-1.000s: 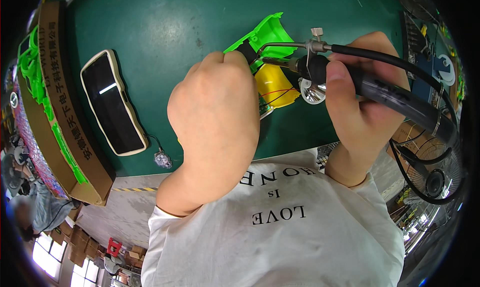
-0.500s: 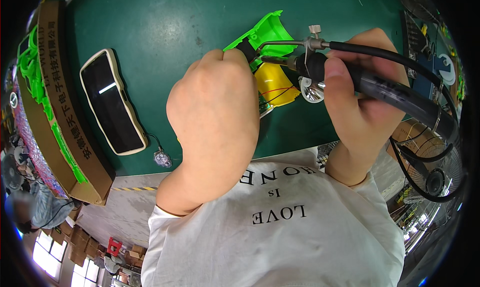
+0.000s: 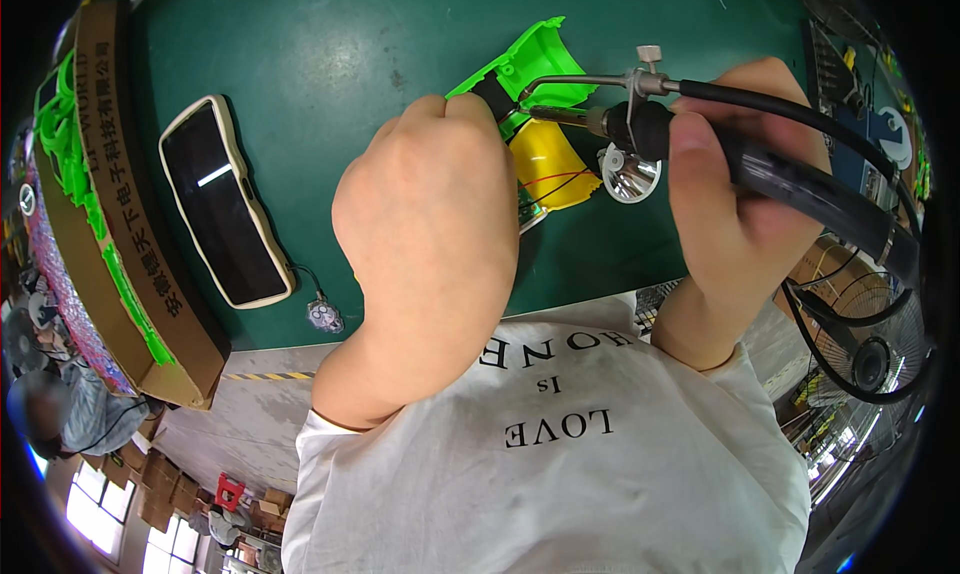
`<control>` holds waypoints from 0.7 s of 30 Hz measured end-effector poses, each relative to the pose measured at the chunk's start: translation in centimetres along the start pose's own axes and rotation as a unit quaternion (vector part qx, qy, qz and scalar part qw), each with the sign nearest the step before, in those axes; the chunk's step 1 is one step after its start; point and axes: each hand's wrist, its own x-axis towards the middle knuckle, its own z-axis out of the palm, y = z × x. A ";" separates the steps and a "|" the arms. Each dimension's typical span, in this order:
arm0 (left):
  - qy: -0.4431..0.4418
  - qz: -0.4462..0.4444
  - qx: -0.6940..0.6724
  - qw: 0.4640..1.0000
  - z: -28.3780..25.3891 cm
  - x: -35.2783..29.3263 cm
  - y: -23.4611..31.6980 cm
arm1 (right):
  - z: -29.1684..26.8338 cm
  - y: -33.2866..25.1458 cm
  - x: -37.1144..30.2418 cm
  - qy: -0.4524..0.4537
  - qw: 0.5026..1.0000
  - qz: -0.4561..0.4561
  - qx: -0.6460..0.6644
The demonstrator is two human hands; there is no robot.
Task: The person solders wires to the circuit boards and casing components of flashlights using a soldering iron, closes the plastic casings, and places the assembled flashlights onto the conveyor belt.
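My right hand [image 3: 740, 164] is closed around the dark handle of a soldering iron [image 3: 810, 189]. A thin metal feed tube [image 3: 575, 80] is clamped to the iron and runs beside its tip, which points left. Tip and tube end meet at a black part [image 3: 493, 96] in a bright green plastic housing [image 3: 545, 64]. My left hand [image 3: 430, 194], back upward, is closed at the housing's near left edge; its fingertips are hidden underneath. Just below the housing lies a yellow curved piece [image 3: 550, 164] with red and black wires across it. A silvery reflector cup [image 3: 632, 176] is near my right hand.
A phone in a pale case [image 3: 225, 204] lies left on the green table [image 3: 300, 44], a small charm [image 3: 324, 315] attached. Beyond it stands a cardboard box [image 3: 150, 224] with green plastic parts [image 3: 95, 214]. A fan [image 3: 870, 359] is at the lower right; another person [image 3: 95, 414] is at far left.
My right hand and the soldering iron have shifted slightly right, so more of the tip and reflector shows. The green housing has shifted up a little; my left hand stays nearly still.
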 end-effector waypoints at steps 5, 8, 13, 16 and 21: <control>0.000 0.002 -0.001 1.000 -0.2 0.0 0.1 | -1.0 -1.1 0.2 0.068 0.997 -0.026 -0.024; 0.008 0.005 0.008 1.000 0.0 0.0 -0.1 | -0.8 -0.2 0.6 0.190 0.981 -0.015 -0.036; 0.012 0.011 0.010 1.000 0.2 0.1 -0.2 | -1.6 1.7 1.3 0.349 0.931 0.044 0.096; 0.009 0.007 0.011 1.000 0.1 0.1 0.1 | -1.8 3.3 1.0 0.330 0.939 0.024 0.098; 0.005 -0.003 0.018 1.000 0.1 0.1 0.3 | -1.1 5.8 0.8 0.308 0.946 -0.010 0.098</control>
